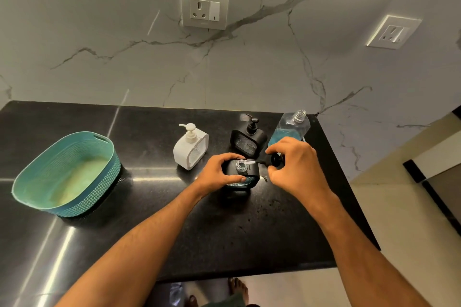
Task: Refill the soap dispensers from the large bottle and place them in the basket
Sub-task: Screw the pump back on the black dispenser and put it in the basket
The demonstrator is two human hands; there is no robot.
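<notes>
Dispenser (245, 173) and pump (274, 160) in hands.

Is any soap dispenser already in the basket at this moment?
No. The teal basket holds nothing, while the white dispenser and both black dispensers stand on the black counter.

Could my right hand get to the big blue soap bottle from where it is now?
Probably yes. The large bottle stands uncapped just behind the right hand, nothing between. But that hand holds the black pump head, which needs setting down first.
</notes>
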